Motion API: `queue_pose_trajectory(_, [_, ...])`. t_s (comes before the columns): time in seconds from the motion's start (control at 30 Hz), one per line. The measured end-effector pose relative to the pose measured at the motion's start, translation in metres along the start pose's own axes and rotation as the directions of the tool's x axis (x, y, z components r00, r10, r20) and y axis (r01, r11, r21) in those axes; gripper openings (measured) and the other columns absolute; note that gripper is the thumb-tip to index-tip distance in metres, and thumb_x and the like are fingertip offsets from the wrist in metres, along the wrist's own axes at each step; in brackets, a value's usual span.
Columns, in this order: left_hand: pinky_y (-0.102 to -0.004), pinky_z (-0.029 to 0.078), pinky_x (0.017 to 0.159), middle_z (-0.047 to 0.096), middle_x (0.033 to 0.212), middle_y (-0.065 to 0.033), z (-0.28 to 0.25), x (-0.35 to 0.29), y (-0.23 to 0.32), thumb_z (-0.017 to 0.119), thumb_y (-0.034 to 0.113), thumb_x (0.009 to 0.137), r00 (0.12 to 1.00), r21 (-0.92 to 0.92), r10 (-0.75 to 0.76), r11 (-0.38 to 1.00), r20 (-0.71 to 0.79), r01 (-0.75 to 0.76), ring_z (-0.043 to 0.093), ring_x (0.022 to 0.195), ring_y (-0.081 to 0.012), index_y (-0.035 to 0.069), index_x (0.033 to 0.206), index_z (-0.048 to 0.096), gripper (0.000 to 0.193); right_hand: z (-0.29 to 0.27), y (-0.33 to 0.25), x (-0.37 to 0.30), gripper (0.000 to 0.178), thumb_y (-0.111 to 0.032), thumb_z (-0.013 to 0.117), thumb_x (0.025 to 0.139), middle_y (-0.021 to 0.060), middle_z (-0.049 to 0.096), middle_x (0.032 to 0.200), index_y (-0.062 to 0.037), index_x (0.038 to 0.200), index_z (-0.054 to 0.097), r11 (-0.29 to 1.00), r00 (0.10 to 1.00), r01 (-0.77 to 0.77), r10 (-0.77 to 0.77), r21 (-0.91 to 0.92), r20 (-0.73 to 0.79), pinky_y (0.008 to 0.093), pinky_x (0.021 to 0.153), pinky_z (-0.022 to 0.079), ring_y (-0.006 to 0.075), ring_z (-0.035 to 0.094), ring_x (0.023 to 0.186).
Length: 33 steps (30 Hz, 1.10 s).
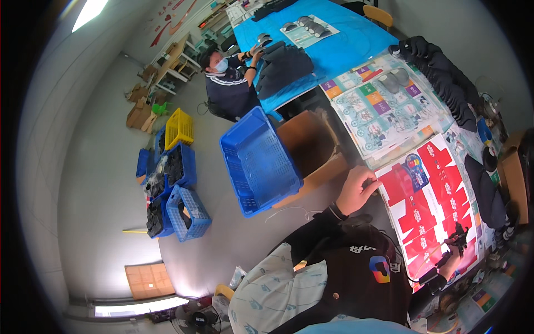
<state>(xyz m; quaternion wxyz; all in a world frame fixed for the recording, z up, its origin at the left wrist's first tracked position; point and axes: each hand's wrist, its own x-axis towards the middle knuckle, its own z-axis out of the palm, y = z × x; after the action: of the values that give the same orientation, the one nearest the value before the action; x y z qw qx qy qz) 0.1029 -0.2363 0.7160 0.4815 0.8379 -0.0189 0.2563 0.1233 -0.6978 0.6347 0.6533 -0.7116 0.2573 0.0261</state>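
Note:
My left hand (357, 190) is raised at the near left edge of the table, beside the red and white printed sheet (414, 214). Its fingers are curled in toward the thumb; whatever they may hold is hidden. Over the lower right part of that sheet, my right hand (454, 260) grips a small black object (458, 236) with a jagged outline, too dark to name. Two grey rounded pieces (394, 80) lie farther up the table on other printed sheets (374, 119).
Left of the table, a blue crate (258, 161) rests tilted on an open cardboard box (311, 139). Dark curved pieces (439, 78) line the table's far right side. A masked co-worker (231, 83) sits at a blue-covered table (356, 36). More crates (189, 214) stand on the floor.

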Motion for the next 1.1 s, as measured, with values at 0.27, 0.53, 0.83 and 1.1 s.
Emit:
queue_pose_trajectory(0.27, [-0.0362,0.046,0.076,0.063,0.085,-0.0103,-0.028,0.006,-0.016,0.066,0.012,0.095,0.979,-0.235,-0.035,0.968,0.202,0.084,0.061,0.083,-0.0289,0.003,0.084,0.062,0.015,0.028,-0.001,-0.097,0.038,-0.008,0.057,0.076,0.0037,0.07,0.11,-0.0025,0.109,0.073,0.981,0.982,0.176,-0.181,-0.083,-0.056,0.0244,0.075,0.042,0.0134,0.058,0.089])
queue_pose_trajectory(0.53, [-0.0291,0.047,0.074,0.063,0.079,-0.0095,-0.007,0.038,0.002,0.049,0.013,0.107,0.905,-0.449,-0.072,0.85,0.42,0.276,0.061,0.076,-0.0171,-0.001,0.077,0.056,0.034,0.003,0.02,-0.11,0.038,-0.003,0.063,0.081,0.0054,0.071,0.107,0.0015,0.118,0.069,0.997,0.997,0.053,-0.056,-0.053,-0.051,0.0276,0.075,0.048,0.013,0.061,0.087])
queue_pose_trajectory(0.83, [-0.0228,0.04,0.055,0.051,0.059,0.0044,0.066,0.123,0.158,0.084,0.056,0.066,0.498,-0.86,0.701,0.412,0.511,0.302,0.052,0.055,-0.0077,-0.008,0.157,-0.015,0.149,-0.004,0.063,-0.076,0.026,0.002,0.067,0.079,0.0027,0.069,0.089,0.0014,0.106,0.067,0.984,0.993,0.005,0.016,0.179,-0.115,0.0282,0.077,0.048,0.0126,0.063,0.082])
queue_pose_trajectory(1.1, [-0.0443,0.043,0.11,0.054,0.139,-0.0315,0.415,0.187,0.009,0.095,0.047,0.063,0.532,-0.015,0.232,0.925,0.815,-0.379,0.055,0.128,-0.0433,-0.009,0.155,0.023,0.129,-0.032,0.028,-0.022,0.035,0.003,0.066,0.082,0.0046,0.072,0.095,0.002,0.117,0.065,0.952,0.962,-0.21,0.242,0.224,-0.125,0.0267,0.083,0.05,0.0118,0.067,0.089])
